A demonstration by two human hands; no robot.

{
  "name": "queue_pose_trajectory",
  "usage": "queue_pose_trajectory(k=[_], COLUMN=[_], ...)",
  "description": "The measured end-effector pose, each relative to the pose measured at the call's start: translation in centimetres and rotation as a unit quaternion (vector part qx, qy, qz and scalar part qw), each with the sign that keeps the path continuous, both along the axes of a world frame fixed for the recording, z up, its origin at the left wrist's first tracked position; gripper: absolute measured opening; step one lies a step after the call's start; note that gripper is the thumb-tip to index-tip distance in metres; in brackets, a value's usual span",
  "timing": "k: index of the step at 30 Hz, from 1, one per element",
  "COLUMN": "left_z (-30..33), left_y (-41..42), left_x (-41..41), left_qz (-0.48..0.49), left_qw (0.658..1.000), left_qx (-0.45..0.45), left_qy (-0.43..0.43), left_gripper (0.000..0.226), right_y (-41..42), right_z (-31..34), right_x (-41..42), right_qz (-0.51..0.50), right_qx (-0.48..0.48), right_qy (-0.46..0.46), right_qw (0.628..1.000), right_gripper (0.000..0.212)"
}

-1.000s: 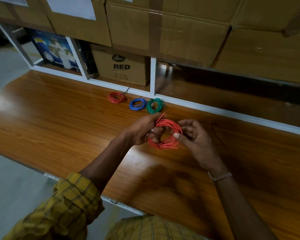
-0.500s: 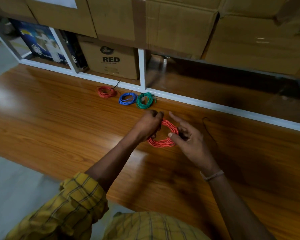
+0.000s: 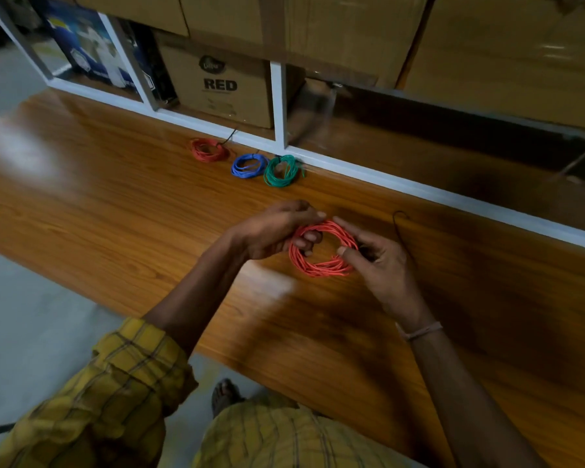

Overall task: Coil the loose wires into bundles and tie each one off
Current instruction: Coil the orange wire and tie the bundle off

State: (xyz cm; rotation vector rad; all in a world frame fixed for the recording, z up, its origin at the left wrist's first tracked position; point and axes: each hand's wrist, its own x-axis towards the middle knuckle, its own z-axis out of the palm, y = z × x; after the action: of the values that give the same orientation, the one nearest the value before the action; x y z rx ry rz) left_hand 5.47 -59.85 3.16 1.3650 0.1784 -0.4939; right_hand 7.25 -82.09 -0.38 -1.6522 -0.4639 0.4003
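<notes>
Partly hidden: orange coil [image 3: 321, 265] behind both hands [image 3: 321, 236].

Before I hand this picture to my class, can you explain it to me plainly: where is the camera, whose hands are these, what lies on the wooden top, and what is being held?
There is no machine here. The camera sits on a person's head and looks down at their two bare hands. Both hands hold one orange wire coil just above a wooden table. The left hand has its fingers curled through the ring; the right hand pinches the opposite side. Further back, near a white shelf frame, lie three finished coils: a red coil, a blue coil and a green coil. A thin dark string lies on the table beside the right hand. Cardboard boxes fill the shelves behind.
</notes>
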Motion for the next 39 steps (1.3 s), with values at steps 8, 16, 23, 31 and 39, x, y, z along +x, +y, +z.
queue_pose_trajectory(k=[8,16,23,31,39], left_z=[-3.7,-5.2,-5.8,-6.7,-6.8], left_y=[-3.3,-4.6,-5.2,-3.9,-3.4], left_x=[-0.3,1.4,2.1,2.5,1.5], left_qz=[0.058,0.186,0.226,0.247,0.272], left_qw=[0.997,0.981,0.974,0.968,0.961], left_qx=[-0.042,-0.003,-0.016,-0.039,-0.039], left_qy=[-0.034,-0.045,-0.017,-0.011,0.018], left_gripper=[0.006,0.015,0.015,0.018,0.016], right_y=[-2.8,-5.1,-4.2,-2.9,-3.4], right_z=[-1.7,-5.7,-11.4,-10.2,-1.4], right_x=[1.4,8.5,14.1,11.7,7.8], right_qz=[0.039,-0.196,-0.234,-0.181,-0.025], right_qx=[-0.010,-0.182,-0.421,-0.418,-0.141], right_qy=[0.037,-0.005,-0.124,-0.115,-0.066], right_qw=[0.999,0.964,0.868,0.883,0.988], right_gripper=[0.046,0.014,0.009,0.009,0.006])
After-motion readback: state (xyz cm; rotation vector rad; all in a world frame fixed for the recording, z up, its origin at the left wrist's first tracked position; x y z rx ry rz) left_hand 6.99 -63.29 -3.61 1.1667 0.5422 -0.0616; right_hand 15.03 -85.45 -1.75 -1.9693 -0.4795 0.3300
